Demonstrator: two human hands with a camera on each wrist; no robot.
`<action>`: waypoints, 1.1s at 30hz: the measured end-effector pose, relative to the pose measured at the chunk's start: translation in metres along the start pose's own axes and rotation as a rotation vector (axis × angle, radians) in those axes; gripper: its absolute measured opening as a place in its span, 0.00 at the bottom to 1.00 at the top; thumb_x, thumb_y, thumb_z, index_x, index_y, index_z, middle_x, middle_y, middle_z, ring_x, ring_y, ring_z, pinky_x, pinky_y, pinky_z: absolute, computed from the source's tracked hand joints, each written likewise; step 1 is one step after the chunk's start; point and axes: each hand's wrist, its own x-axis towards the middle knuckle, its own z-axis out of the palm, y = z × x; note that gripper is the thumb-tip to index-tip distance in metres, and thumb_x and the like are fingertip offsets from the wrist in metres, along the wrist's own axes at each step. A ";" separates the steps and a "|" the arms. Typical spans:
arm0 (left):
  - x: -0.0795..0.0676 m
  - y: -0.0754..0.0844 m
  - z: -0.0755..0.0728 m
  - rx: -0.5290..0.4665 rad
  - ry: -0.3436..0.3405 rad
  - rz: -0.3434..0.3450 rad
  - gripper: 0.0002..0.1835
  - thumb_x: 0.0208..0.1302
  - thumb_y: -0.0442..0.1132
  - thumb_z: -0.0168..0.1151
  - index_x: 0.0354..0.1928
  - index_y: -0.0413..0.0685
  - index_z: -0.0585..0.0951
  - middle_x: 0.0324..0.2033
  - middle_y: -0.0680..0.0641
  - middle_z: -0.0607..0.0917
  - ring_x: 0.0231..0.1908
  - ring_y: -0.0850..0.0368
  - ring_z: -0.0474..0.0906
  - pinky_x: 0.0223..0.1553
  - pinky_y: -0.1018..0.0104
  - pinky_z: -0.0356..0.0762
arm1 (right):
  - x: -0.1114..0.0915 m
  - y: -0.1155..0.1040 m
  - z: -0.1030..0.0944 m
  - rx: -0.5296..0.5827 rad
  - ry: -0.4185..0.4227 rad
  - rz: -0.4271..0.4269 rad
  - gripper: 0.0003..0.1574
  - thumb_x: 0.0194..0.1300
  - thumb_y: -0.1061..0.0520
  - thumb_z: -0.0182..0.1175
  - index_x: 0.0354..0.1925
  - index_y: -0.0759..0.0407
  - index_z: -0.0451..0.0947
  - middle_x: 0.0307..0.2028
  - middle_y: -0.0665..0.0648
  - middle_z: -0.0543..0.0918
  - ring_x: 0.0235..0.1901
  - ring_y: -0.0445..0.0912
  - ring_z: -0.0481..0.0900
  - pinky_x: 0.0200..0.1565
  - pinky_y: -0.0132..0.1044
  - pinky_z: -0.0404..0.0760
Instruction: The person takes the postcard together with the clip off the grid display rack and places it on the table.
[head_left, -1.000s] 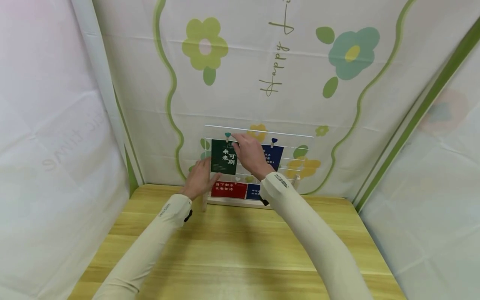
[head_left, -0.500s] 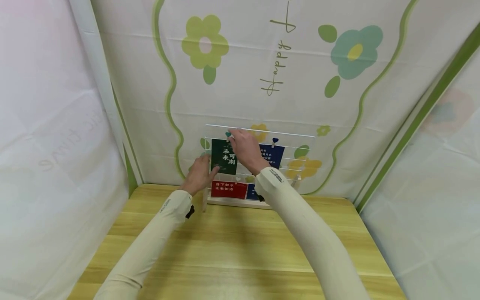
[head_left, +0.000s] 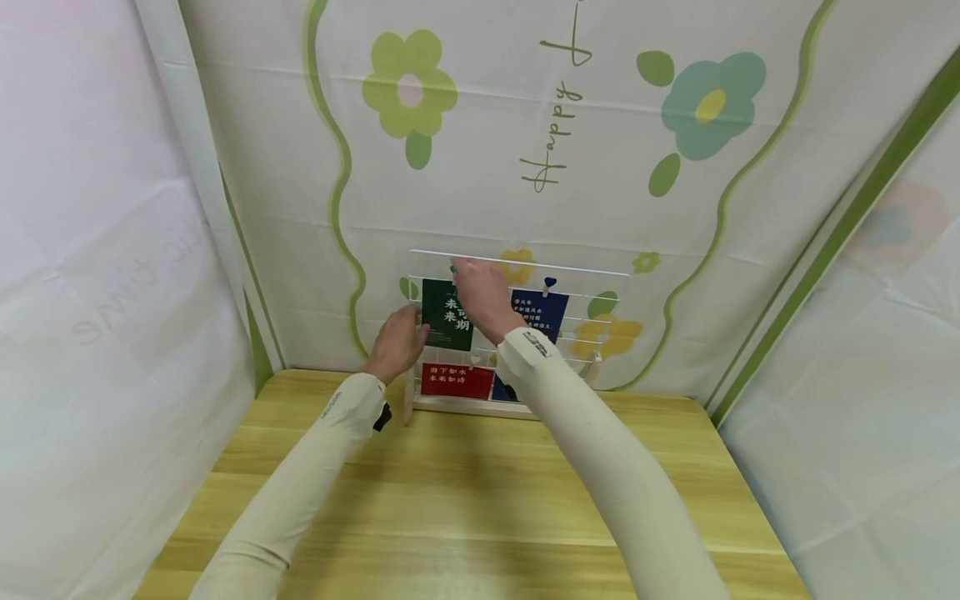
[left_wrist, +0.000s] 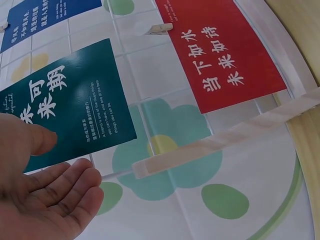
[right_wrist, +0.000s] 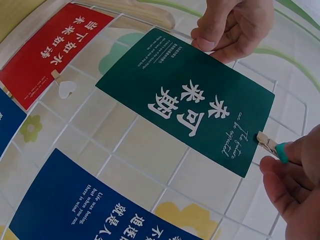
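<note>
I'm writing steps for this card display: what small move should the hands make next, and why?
Probably have the left hand lightly steady the green card by its side edge: the right hand pinches the teal-topped clip at the card's top edge, while the left hand is at that side, seemingly open.

R hand shifted further L, over teal clip, w/ more blue card showing.

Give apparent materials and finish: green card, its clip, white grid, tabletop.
Green card: likely coated card stock, low sheen; thin, flat, crisp-edged.
Clip: probably bare wood, matte; tan body. Its teal end could be painted wood or plastic.
White grid: maybe coated metal wire; thin straight bars, rounded corners. Plastic possible.
Tabletop: wood or wood-look laminate, satin; streaky grain, soft light patches.
</note>
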 end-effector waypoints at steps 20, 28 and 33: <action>0.010 0.005 -0.007 -0.002 0.053 -0.024 0.11 0.74 0.38 0.52 0.46 0.37 0.80 0.37 0.38 0.86 0.32 0.48 0.82 0.34 0.57 0.80 | 0.008 0.001 0.003 0.117 -0.061 0.076 0.16 0.75 0.62 0.50 0.53 0.56 0.82 0.45 0.57 0.88 0.40 0.48 0.87 0.45 0.39 0.85; 0.010 0.006 -0.010 0.019 0.059 -0.006 0.10 0.74 0.38 0.54 0.41 0.39 0.80 0.33 0.40 0.85 0.27 0.51 0.79 0.29 0.62 0.75 | 0.006 0.001 0.000 0.181 -0.044 0.105 0.17 0.75 0.62 0.50 0.55 0.57 0.80 0.49 0.58 0.87 0.43 0.49 0.87 0.46 0.39 0.85; 0.009 0.007 -0.011 0.023 0.048 0.002 0.09 0.74 0.38 0.54 0.40 0.40 0.79 0.32 0.40 0.85 0.26 0.52 0.78 0.27 0.63 0.74 | 0.005 0.001 0.000 0.184 -0.019 0.090 0.16 0.75 0.62 0.49 0.54 0.58 0.81 0.47 0.58 0.88 0.40 0.48 0.88 0.44 0.39 0.86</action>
